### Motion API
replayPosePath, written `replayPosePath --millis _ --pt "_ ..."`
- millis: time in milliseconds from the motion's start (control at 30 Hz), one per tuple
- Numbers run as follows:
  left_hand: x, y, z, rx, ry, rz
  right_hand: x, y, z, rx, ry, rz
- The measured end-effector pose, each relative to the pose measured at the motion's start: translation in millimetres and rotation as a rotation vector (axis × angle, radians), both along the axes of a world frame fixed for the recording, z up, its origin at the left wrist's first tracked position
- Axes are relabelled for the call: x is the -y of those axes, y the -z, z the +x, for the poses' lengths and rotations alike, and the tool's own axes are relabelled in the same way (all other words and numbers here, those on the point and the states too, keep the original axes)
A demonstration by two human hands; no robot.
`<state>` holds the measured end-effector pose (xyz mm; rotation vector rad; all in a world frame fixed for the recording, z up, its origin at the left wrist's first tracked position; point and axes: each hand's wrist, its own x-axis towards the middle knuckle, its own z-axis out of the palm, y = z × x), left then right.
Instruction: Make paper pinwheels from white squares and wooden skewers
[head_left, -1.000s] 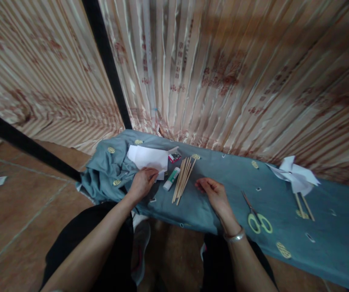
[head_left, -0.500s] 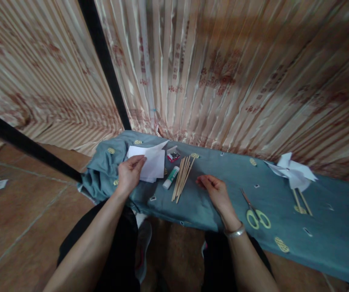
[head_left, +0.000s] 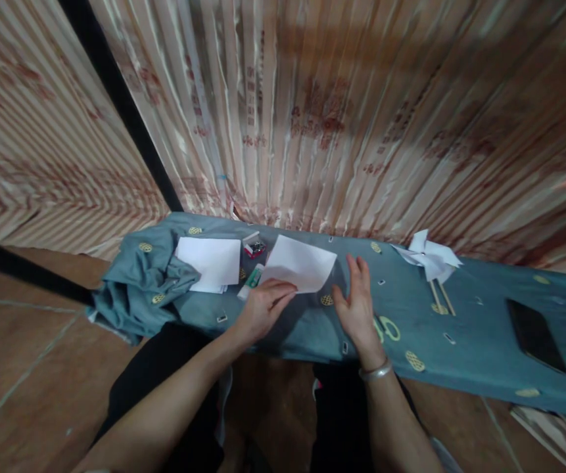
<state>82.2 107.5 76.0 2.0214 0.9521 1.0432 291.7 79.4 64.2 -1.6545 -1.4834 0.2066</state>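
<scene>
My left hand (head_left: 265, 309) pinches the near edge of a white sheet of paper (head_left: 300, 263), which is held over the bench and hides the wooden sticks. To the right of the sheet, my right hand (head_left: 356, 305) is open with fingers apart, holding nothing. A stack of white paper (head_left: 213, 259) lies at the left. Between stack and sheet are a small red box of metal pins (head_left: 254, 247) and a glue stick (head_left: 250, 282), partly covered. Scissors with green handles (head_left: 388, 328) lie partly behind my right hand.
A white paper pinwheel (head_left: 430, 256) on wooden sticks lies on the cloth-covered bench (head_left: 484, 355), right of my hands. Further right is a black phone (head_left: 534, 334). A curtain (head_left: 312, 118) hangs behind; a dark pole (head_left: 129, 112) stands at the left.
My left hand has lifted one sheet off the stack and carried it right, over the sticks. My right hand has opened its fingers. The view has shifted to the right.
</scene>
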Motion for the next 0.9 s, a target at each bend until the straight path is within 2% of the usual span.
replayPosePath --millis 100,200,300,400,533,700,800,900 --pt "5.8 14.4 19.2 -0.089 0.104 -0.017 14.3 2.1 10.2 0.192 -0.027 -0.095" --pt "11.7 23.1 31.6 -0.151 0.162 -0.043 27.4 6.3 23.0 0.244 -0.132 -0.164" --pt "16.9 26.6 39.1 -0.153 0.201 -0.087 37.0 10.2 36.4 0.156 -0.267 -0.211" --pt "18.8 29.1 43.0 -0.138 0.204 -0.150 41.4 14.1 45.4 -0.026 -0.336 -0.242" --pt "15.7 34.4 44.4 -0.120 0.147 -0.225 37.0 22.2 48.9 -0.188 -0.323 -0.265" --pt "7.8 40.8 39.3 -0.057 0.084 -0.295 21.9 30.4 45.2 -0.144 -0.271 -0.302" --pt "6.1 42.6 32.7 -0.074 0.038 -0.202 12.0 33.0 41.1 -0.119 -0.240 -0.292" --pt "11.5 42.7 27.7 -0.197 0.056 0.082 1.6 36.2 36.2 -0.087 -0.187 -0.257"
